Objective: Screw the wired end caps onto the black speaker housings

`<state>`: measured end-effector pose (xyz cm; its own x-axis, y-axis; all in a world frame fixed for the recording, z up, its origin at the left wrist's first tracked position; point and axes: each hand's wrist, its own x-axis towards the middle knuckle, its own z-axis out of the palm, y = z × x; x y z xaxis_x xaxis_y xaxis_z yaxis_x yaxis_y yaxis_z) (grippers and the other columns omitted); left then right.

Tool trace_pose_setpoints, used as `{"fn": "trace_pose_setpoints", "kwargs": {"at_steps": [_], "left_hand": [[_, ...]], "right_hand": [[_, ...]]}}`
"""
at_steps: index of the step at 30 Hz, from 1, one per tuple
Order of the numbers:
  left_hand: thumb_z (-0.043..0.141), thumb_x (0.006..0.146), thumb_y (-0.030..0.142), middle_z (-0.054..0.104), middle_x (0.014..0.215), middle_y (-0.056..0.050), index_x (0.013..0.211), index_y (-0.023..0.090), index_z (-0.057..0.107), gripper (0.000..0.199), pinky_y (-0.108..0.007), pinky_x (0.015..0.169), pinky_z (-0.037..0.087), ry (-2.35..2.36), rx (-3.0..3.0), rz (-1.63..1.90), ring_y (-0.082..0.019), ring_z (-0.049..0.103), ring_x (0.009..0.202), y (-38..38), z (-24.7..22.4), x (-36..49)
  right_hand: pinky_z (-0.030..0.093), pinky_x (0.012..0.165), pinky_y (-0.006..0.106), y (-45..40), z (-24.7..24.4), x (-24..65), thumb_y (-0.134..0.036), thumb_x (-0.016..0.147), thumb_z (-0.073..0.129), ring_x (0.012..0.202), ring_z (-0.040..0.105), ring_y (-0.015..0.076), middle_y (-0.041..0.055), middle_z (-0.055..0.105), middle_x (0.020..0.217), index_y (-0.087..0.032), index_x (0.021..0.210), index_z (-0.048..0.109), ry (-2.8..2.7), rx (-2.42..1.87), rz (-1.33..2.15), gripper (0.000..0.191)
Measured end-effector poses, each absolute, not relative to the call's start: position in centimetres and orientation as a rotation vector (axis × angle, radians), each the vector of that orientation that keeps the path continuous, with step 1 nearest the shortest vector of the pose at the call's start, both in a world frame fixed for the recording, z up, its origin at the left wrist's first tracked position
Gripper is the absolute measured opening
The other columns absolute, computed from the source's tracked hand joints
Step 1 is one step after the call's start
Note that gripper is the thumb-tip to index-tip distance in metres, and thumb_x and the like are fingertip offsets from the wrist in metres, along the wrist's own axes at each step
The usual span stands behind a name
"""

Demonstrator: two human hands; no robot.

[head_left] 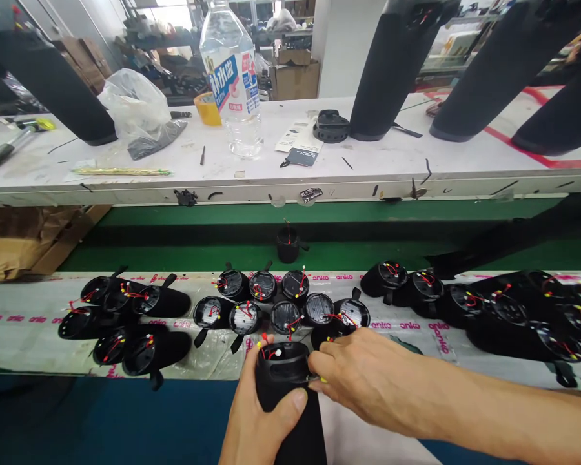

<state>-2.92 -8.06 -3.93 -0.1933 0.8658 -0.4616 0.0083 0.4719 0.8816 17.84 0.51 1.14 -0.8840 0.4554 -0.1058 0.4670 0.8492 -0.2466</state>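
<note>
My left hand (pixel 254 416) is wrapped around a black fabric-covered cylinder (pixel 303 429), thumb across its front. The cylinder's open end faces up and toward me, with red wires and small white and yellow connectors showing at its rim. At the right side of that rim, my right hand (pixel 363 371) is closed in a pinch. A bit of yellow shows by its fingertips, but what they grip is too small to name. Just beyond my hands stand several similar black cylinders (pixel 285 318) with wires poking out of their open ends.
More black cylinders lie at the left (pixel 157 352) and right (pixel 508 310) on a plastic-wrapped shelf (pixel 24 349). Above it, a white bench (pixel 174 152) bears a water bottle (pixel 232 84), a yellow tape roll (pixel 207 108), a plastic bag (pixel 135 103) and tall black cylinders (pixel 387 71).
</note>
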Motion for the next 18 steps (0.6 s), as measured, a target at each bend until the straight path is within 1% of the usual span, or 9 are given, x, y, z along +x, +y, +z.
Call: {"fn": "trace_pose_setpoints", "kwargs": {"at_steps": [4,7,10,14,16,18], "left_hand": [[0.084,0.073,0.065,0.079,0.136,-0.014,0.147,0.023,0.062,0.088,-0.053,0.118,0.044,1.615,0.81,0.916,-0.042,0.069,0.132,-8.2,-4.0,-2.8],[0.084,0.072,0.065,0.079,0.133,-0.015,0.145,0.021,0.062,0.088,-0.053,0.116,0.045,1.652,0.798,0.906,-0.042,0.07,0.129,-8.2,-4.2,-2.8],[0.082,0.071,0.063,0.078,0.134,-0.017,0.144,0.018,0.061,0.088,-0.054,0.115,0.045,1.702,0.793,0.89,-0.043,0.069,0.129,-8.2,-4.0,-2.6],[0.081,0.07,0.06,0.077,0.136,-0.019,0.144,0.017,0.06,0.088,-0.057,0.114,0.044,1.793,0.837,0.83,-0.046,0.066,0.133,-7.9,-3.3,-2.3],[0.082,0.071,0.059,0.076,0.137,-0.02,0.144,0.017,0.06,0.088,-0.059,0.113,0.044,1.8,0.859,0.824,-0.048,0.066,0.134,-7.7,-3.2,-2.5],[0.084,0.071,0.061,0.077,0.138,-0.019,0.143,0.018,0.061,0.087,-0.058,0.115,0.044,1.719,0.823,0.858,-0.047,0.067,0.133,-7.6,-3.4,-3.0]], "right_hand": [[0.018,0.05,0.04,0.8,1.1,17.7,-0.028,0.114,0.058,0.059,0.062,0.0193,0.0006,0.069,0.081,-0.021,0.097,0.06,2.973,0.669,-0.379,0.018],[0.017,0.05,0.041,1.1,0.9,17.4,-0.031,0.114,0.056,0.056,0.06,0.0188,0.0004,0.069,0.079,-0.02,0.098,0.062,2.938,0.658,-0.414,0.02],[0.016,0.049,0.041,1.2,0.7,17.2,-0.03,0.114,0.057,0.057,0.06,0.018,0.0011,0.072,0.083,-0.02,0.099,0.063,2.921,0.637,-0.436,0.019],[0.017,0.049,0.04,1.5,0.4,17.3,-0.029,0.113,0.056,0.057,0.06,0.0177,0.0022,0.073,0.083,-0.019,0.102,0.064,2.906,0.639,-0.482,0.017],[0.018,0.05,0.039,1.7,0.1,17.4,-0.031,0.115,0.053,0.056,0.06,0.018,0.0028,0.073,0.08,-0.018,0.103,0.063,2.909,0.65,-0.515,0.02],[0.019,0.051,0.038,1.8,-0.5,17.5,-0.034,0.117,0.049,0.057,0.062,0.0182,0.0038,0.073,0.08,-0.018,0.103,0.062,2.933,0.662,-0.544,0.025]]}}
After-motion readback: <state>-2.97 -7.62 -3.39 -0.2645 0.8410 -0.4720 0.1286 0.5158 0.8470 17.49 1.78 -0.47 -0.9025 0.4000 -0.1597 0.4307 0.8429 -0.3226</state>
